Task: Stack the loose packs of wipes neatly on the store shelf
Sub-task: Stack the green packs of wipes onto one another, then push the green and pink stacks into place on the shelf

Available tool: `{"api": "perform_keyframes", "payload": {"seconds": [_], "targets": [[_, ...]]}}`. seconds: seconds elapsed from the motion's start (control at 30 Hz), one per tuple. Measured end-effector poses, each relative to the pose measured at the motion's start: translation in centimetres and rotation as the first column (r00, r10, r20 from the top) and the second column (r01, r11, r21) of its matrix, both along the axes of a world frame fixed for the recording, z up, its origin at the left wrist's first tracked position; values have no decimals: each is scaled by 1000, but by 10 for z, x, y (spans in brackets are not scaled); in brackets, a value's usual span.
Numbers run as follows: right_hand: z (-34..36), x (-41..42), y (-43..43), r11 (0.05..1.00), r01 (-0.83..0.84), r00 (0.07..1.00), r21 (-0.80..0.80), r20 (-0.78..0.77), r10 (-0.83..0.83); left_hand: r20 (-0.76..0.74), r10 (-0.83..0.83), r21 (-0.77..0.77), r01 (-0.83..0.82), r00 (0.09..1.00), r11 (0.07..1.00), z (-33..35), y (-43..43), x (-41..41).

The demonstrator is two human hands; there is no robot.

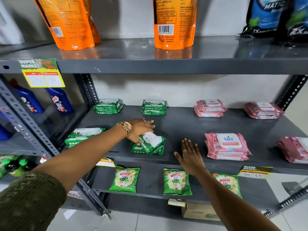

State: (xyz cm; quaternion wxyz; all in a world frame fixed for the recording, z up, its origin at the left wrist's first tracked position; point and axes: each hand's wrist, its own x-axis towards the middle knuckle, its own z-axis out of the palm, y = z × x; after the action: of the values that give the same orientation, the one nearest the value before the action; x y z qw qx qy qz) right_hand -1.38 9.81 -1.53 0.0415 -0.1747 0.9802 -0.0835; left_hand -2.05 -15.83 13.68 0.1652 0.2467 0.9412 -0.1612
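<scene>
On the grey middle shelf (183,127) lie small stacks of wipes. Green packs sit at the back left (108,106), back centre (154,107), front left (83,135) and front centre (148,145). Pink packs sit at the back (210,108) (263,110) and front right (227,146) (295,149). My left hand (141,129) rests on the front centre green stack, thumb and fingers gripping its tilted top pack. My right hand (190,154) hovers flat and open over the shelf's front edge, between the green stack and the pink one, touching neither.
Orange pouches (173,22) and blue-black detergent bags (275,17) stand on the shelf above. Green detergent sachets (176,181) lie on the shelf below. Blue bottles (60,100) stand in the left bay behind a perforated upright (25,117). Price labels hang on the shelf edges.
</scene>
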Motion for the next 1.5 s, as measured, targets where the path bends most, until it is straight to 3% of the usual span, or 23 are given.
{"api": "perform_keyframes", "payload": {"seconds": [0.1, 0.27, 0.8, 0.93, 1.0, 1.07, 1.17, 1.33, 1.5], "targets": [[0, 0, 0, 1000, 1, 1000, -7, 2, -1, 62, 138, 167, -147, 988, 975, -6, -4, 4], [-1, 1, 0, 1000, 4, 1000, -15, -5, -4, 47, 207, 247, -212, 977, 945, -8, 0, 5], [7, 3, -1, 1000, -4, 999, -12, 32, 5, 41, 346, 262, -344, 937, 902, -16, 7, 14], [30, 6, -1, 993, -26, 994, -114, 105, 38, 46, 373, 247, -373, 927, 894, -25, 6, 26], [47, 12, 4, 970, -116, 992, -212, 16, 122, 15, 374, 330, -358, 927, 873, -32, 8, 35], [64, 20, 15, 943, -139, 985, -301, -141, 100, -69, 381, 417, -321, 922, 850, -44, 15, 44], [83, 23, 42, 971, 22, 935, -237, -339, -104, -199, 421, 479, -287, 885, 830, -68, 27, 54], [85, 12, 90, 941, 337, 917, 8, -228, -327, -272, 492, 513, -308, 827, 801, -95, 39, 58], [73, 9, 100, 939, 344, 917, -26, -207, -341, -331, 499, 537, -275, 801, 797, -107, 38, 54]]}}
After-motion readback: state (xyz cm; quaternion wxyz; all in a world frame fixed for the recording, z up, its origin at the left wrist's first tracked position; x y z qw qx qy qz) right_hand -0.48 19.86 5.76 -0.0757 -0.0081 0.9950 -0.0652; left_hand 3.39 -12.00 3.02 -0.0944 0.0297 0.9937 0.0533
